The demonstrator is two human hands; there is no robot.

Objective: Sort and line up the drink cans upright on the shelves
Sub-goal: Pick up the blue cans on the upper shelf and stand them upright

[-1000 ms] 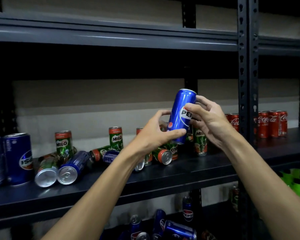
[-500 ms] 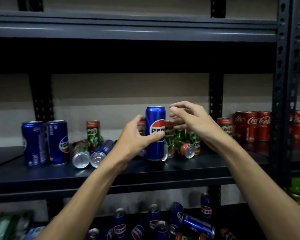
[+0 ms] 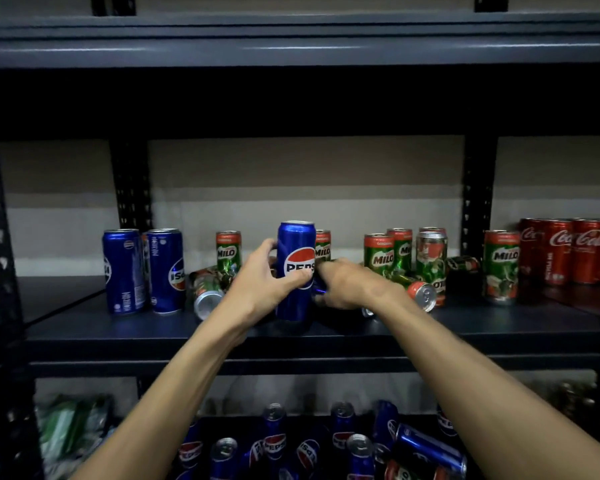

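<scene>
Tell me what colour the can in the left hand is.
The can is blue with a red-white logo, head view.

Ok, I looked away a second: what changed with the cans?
The Pepsi can came down from tilted in the air to upright on the shelf, left hand gripping it. The right hand let go and now grips a lying blue can. Coca-Cola cans stayed put.
</scene>
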